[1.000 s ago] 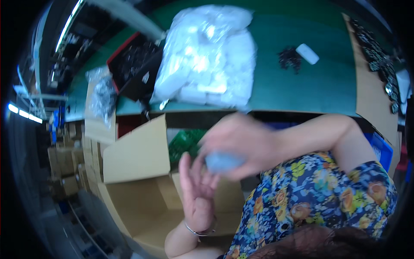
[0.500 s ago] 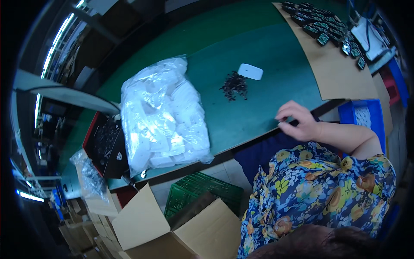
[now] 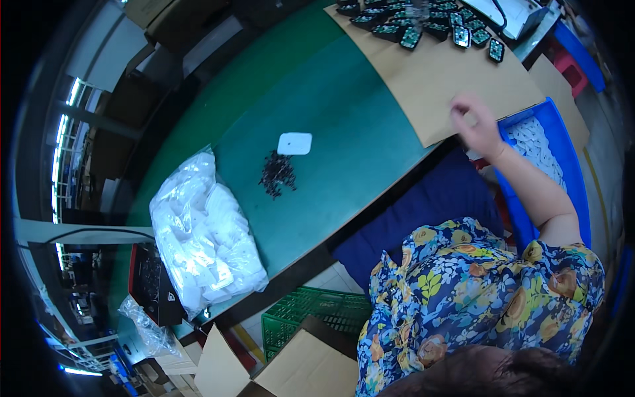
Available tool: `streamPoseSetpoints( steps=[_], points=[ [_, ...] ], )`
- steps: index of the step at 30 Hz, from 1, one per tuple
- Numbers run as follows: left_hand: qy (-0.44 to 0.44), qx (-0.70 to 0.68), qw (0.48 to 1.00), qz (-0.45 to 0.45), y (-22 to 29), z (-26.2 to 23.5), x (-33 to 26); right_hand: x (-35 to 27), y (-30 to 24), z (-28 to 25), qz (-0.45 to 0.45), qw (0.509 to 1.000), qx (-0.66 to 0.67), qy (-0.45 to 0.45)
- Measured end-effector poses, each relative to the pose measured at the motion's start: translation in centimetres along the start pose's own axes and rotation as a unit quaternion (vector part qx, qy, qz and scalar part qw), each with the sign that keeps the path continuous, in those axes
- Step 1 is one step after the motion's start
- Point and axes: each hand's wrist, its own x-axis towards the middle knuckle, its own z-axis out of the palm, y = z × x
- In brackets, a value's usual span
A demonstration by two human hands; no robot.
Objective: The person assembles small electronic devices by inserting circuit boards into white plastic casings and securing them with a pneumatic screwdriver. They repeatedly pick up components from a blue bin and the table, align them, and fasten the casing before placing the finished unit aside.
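My right hand (image 3: 477,126) is raised over the near edge of a cardboard sheet (image 3: 450,86), beside a blue bin (image 3: 575,178) of white parts (image 3: 534,149). Its fingers curl toward the thumb; what they hold, if anything, is too small and blurred to name. My left hand is out of view. On the green table (image 3: 331,198) lies a pile of small dark parts (image 3: 276,174), with a white rounded-corner cover (image 3: 294,143) touching its far side. Black housings with green circuit boards (image 3: 410,38) stand in rows on the far part of the cardboard.
A clear plastic bag of white covers (image 3: 208,238) lies at the table's left. Past it stands a black box (image 3: 149,281) of dark parts. A green crate (image 3: 311,311) and an opened carton (image 3: 307,364) sit below the table edge. A red stool (image 3: 570,73) is far right.
My right hand has moved from the table's front edge up and right toward the cardboard and blue bin. The view has turned right, so the table things appear farther left and lower.
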Motion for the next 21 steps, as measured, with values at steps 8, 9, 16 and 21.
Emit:
streamPoseSetpoints(
  steps=[8, 9, 16, 21],
  points=[
    [0.198, -0.227, 0.947, 0.114, 14.9, -16.1, -2.4, 4.2, 20.7, -13.0, 0.123, 0.946, -0.283, 0.098],
    [0.178, -0.284, 0.929, 0.159, 18.2, -18.0, -4.9, 4.3, 22.4, -13.4, 0.124, 0.953, -0.262, 0.083],
    [-0.413, -0.358, 0.656, 0.520, 40.9, -16.4, -37.3, 4.6, 25.9, -15.1, 0.174, 0.970, -0.166, 0.020],
    [-0.753, -0.358, 0.425, 0.352, 47.6, -6.3, -54.2, -0.4, 19.9, -12.2, 0.203, 0.976, 0.076, 0.008]
  ],
)
